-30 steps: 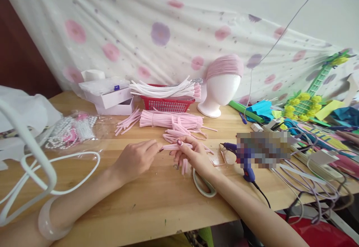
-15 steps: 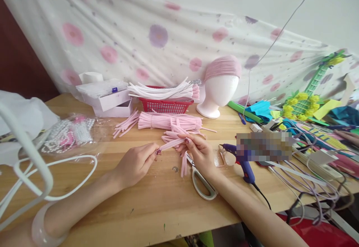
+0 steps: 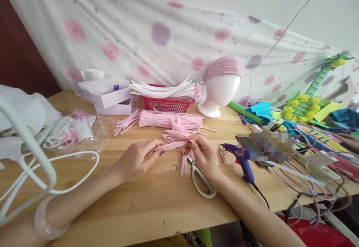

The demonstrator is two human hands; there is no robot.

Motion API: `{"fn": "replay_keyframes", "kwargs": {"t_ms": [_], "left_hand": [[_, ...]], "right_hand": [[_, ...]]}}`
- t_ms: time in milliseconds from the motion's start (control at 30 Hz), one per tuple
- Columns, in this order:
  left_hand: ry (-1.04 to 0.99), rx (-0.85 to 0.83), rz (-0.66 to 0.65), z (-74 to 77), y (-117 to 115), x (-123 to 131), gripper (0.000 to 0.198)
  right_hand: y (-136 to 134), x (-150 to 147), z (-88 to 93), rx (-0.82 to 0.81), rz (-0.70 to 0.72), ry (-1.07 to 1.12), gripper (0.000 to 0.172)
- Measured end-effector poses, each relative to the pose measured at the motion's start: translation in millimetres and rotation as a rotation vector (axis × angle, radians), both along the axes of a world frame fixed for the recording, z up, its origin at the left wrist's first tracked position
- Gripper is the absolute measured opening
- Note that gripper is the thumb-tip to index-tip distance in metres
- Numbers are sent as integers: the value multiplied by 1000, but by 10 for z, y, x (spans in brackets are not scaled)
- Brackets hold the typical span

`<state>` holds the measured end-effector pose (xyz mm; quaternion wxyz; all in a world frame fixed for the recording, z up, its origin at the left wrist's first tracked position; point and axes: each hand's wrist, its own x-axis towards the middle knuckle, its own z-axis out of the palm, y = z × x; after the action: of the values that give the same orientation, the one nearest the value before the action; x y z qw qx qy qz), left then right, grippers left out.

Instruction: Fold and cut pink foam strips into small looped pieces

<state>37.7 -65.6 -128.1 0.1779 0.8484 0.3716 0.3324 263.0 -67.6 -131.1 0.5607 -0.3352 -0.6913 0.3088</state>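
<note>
Pinching pink pipe cleaners (image 3: pixel 174 145), left hand (image 3: pixel 137 159) and right hand (image 3: pixel 204 155), scissors (image 3: pixel 194 167) near, pixelated object (image 3: pixel 263 148) too blurred to read

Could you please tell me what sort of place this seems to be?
It looks like a craft workspace, perhaps in a home or small studio: a wooden table holds a bundle of pink stems, a pair of scissors and a glue gun.

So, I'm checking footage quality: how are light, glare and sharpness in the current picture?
Head view: soft light, faint shadows; small glints on the bead bag; pixelation at the glue gun; held pink strips slightly soft-edged.
</note>
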Motion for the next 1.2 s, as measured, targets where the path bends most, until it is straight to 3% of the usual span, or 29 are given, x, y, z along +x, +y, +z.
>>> {"fn": "replay_keyframes", "kwargs": {"t_ms": [133, 367, 567, 800, 967, 1200], "left_hand": [[-75, -96, -37, 1, -74, 80, 22], [-75, -82, -123, 23, -103, 89, 19], [-102, -175, -123, 56, -19, 12, 19], [-174, -313, -72, 71, -24, 14, 19], [-167, -285, -43, 32, -55, 53, 18], [-232, -392, -60, 33, -104, 93, 17]], "right_hand": [[-51, -74, -39, -27, 37, -79, 22], [-124, -120, -108, -83, 181, -72, 20], [-103, -66, -32, -111, 98, -64, 27], [-73, -57, 40, -182, 118, 142, 38], [-45, -66, -5, -236, 137, 16, 24], [-55, -161, 31, -393, 149, 166, 27]]}}
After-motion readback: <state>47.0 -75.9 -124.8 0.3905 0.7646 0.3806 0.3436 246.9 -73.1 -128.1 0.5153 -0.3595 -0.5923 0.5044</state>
